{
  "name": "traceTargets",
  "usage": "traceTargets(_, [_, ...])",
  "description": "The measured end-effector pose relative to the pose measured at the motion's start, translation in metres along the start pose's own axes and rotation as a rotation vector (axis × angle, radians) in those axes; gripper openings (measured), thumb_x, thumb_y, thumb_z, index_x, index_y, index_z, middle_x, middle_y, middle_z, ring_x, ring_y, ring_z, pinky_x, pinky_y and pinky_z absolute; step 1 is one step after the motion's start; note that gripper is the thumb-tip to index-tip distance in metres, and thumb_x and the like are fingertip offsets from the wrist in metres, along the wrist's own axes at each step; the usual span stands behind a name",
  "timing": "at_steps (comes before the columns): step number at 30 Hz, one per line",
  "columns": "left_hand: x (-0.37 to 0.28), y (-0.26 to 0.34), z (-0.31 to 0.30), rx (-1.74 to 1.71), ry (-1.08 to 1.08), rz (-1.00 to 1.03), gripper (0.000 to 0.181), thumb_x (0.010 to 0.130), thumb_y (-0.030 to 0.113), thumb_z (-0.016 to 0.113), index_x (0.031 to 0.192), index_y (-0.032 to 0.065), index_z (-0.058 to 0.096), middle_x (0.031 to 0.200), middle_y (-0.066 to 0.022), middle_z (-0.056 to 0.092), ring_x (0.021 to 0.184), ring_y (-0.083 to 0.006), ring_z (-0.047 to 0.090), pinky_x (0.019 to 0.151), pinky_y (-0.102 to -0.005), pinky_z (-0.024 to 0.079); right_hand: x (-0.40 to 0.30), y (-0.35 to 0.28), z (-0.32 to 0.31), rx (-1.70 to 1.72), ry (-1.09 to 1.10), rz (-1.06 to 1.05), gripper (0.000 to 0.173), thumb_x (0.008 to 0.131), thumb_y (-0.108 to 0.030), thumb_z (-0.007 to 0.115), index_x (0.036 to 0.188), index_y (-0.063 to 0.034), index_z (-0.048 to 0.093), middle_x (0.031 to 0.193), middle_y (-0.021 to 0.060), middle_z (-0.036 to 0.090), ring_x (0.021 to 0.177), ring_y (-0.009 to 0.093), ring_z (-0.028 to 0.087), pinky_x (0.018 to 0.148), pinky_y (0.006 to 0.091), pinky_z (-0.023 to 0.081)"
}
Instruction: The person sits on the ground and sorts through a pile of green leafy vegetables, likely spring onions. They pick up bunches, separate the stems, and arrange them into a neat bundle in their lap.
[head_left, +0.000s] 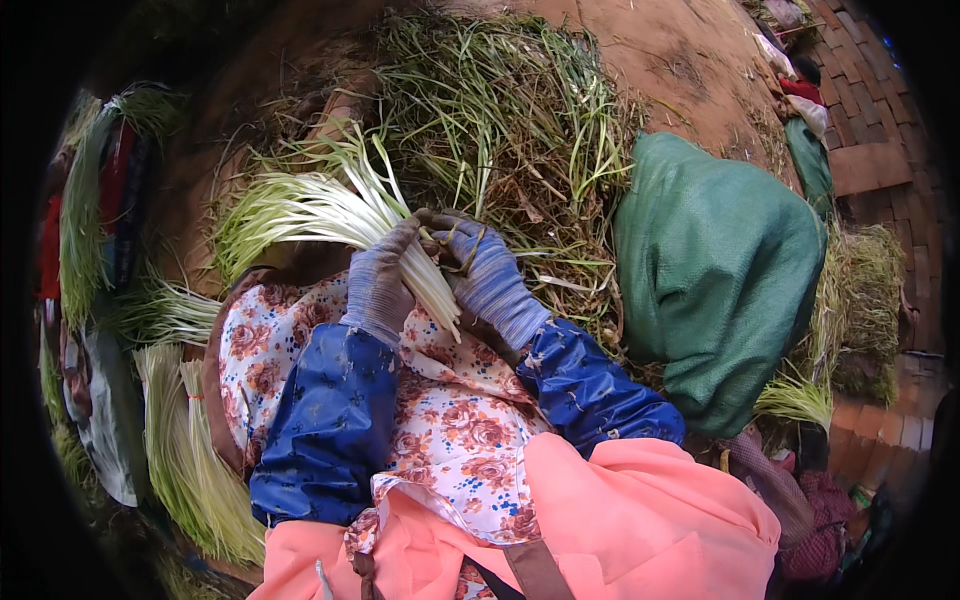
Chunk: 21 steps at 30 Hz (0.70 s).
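Note:
My left hand (382, 277), in a soiled striped knit glove, grips a bunch of chives (352, 206) with long white stems. The pale green leaf ends fan out to the left. The cut stem ends point down and right between my wrists. Against the right side of the stems are the curled fingers of my right hand (484, 274), gloved alike. A thin yellowish strand (474, 251) crosses its fingers; whether the fingertips pinch anything is hidden. Below both hands, a floral apron (465, 435) covers my lap.
Loose green and withered leaves (510, 112) are heaped ahead. A bulging green woven sack (720, 277) stands at the right. Tied chive bundles (187, 450) lie at the left, near a hanging leafy bunch (84, 217). A person in red (804, 90) is at the far right.

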<state>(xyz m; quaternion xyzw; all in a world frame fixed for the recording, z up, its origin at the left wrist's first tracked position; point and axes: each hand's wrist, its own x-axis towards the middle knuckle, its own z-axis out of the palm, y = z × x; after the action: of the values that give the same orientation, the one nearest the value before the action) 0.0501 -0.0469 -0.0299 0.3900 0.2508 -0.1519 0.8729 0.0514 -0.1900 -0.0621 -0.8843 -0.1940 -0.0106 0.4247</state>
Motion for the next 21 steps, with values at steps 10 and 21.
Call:
traceTargets(10, [-0.027, 0.049, 0.002, -0.083, -0.109, 0.283, 0.025, 0.084, 0.013, 0.052, 0.097, -0.0067, 0.057, 0.079, -0.0079, 0.058, 0.067, -0.0155, 0.056, 0.063, -0.0273, 0.048, 0.003, 0.078, -0.097, -1.035, -0.757, 0.709, 0.048, 0.075, -0.031, 0.061, 0.121, -0.0257, 0.048, 0.133, -0.0031, 0.038, 0.128, 0.019, 0.026, 0.103, 0.0450, 0.018])
traceTargets(21, [-0.059, 0.008, -0.028, -0.133, -0.128, 0.046, 0.019, 0.076, 0.012, 0.060, 0.089, -0.0015, 0.059, 0.082, -0.0101, 0.060, 0.072, -0.0165, 0.058, 0.066, -0.0260, 0.050, 0.014, -0.055, -0.024, 0.897, -0.324, 0.354, 0.035, 0.083, -0.027, 0.060, 0.109, -0.0044, 0.054, 0.087, -0.0021, 0.056, 0.077, 0.005, 0.046, 0.069, 0.0195, 0.040])
